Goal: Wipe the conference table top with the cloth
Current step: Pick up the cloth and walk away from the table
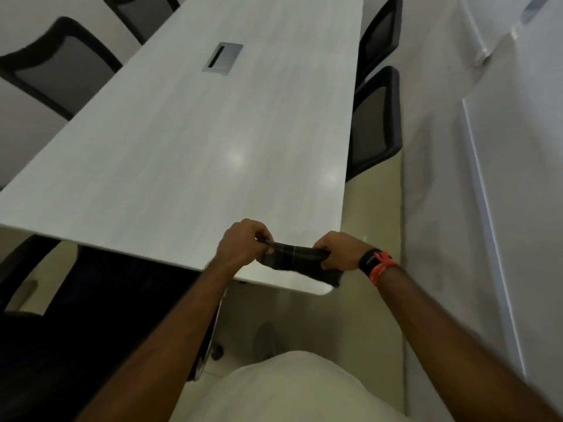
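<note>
A long pale grey conference table [189,141] stretches away from me, its near right corner just below my hands. A dark checked cloth [297,260] is stretched between both hands over that corner. My left hand [242,243] pinches its left end with curled fingers. My right hand [338,251] grips the right end; a black watch and an orange thread sit on that wrist. The cloth's lower edge hangs down onto the table near the corner.
A metal cable box lid [223,57] is set into the table's middle. Black mesh chairs [376,120] stand along the right side, others [58,68] along the left, and one dark chair [45,300] at the near left. A white wall [487,178] runs close on the right.
</note>
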The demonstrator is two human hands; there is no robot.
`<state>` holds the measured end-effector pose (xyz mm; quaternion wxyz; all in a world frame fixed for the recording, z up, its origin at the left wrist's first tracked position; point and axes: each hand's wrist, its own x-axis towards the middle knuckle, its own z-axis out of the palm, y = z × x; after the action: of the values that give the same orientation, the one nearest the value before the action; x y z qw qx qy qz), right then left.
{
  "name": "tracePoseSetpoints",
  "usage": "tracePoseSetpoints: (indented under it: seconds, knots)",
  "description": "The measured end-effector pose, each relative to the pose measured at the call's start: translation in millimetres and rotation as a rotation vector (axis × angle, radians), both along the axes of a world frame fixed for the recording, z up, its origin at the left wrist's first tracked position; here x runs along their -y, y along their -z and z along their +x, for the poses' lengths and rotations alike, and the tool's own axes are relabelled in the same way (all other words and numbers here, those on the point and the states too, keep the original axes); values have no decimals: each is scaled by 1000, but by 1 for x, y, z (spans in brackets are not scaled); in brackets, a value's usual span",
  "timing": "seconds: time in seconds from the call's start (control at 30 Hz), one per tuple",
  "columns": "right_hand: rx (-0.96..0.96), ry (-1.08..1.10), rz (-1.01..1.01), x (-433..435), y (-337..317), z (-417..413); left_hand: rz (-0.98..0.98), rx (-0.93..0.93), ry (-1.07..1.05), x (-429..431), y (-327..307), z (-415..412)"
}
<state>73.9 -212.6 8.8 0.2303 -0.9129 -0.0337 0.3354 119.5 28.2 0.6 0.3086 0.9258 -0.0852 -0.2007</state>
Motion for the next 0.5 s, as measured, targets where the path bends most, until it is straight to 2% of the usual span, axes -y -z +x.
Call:
tracePoseSetpoints:
  seconds: [0.13, 0.23, 0.37, 0.5]
  knots:
    - [222, 141, -69, -15, 25, 19, 31, 139, -52, -3, 24, 32]
    - [299, 97, -190, -28, 52, 14, 131, 221, 46, -8, 54, 32]
    - [148, -115, -276, -42, 88, -12, 336, 56, 282, -21, 96, 14]
    - [46, -53, -220, -44, 100, -27, 253, -111, 364, -27, 106, 8]
